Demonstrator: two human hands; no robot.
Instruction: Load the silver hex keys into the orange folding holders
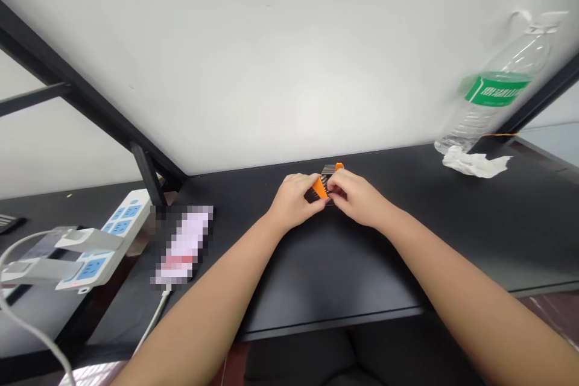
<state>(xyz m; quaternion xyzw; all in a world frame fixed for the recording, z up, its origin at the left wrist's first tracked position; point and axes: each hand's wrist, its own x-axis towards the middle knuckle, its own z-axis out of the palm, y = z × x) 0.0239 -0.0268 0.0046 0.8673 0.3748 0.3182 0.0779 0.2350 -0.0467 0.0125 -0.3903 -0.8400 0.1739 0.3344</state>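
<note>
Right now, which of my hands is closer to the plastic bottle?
Your right hand, which is left of the bottle; your left hand is farther left, beyond the right.

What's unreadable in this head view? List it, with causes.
All head view:
- Right hand: exact grip hidden by its own curled fingers.
- Orange holder: partly covered by the left hand; its thin metal rods are too small to identify.
- Device: screen pixelated.
- Bottle label: small print blurred.
- White cable: cut off by the picture's edge.
</note>
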